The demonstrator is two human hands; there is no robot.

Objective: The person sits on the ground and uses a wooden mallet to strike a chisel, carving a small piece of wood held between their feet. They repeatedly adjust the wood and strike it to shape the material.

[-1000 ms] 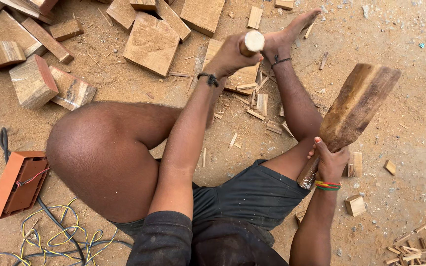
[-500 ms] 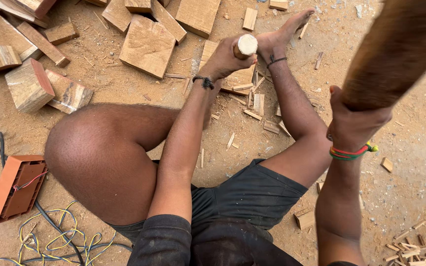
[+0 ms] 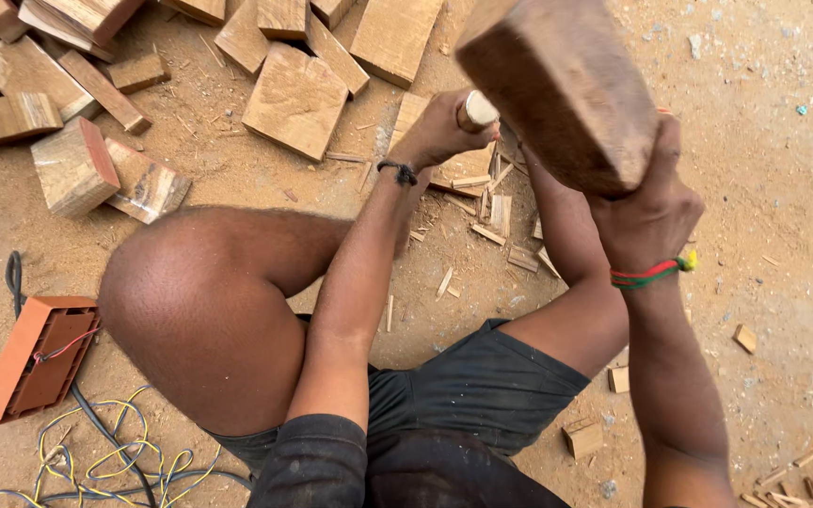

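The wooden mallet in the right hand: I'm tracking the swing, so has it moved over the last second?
Yes. The wooden mallet has swung from out right to above the tool handle held in the left hand.

A thick, rough brown wooden mallet [image 3: 562, 89] is raised high at the upper right, its blunt end tilted up and left, just above a pale round-ended wooden handle [image 3: 476, 111] standing upright farther off over a flat wood block [image 3: 422, 122] on the sandy ground.
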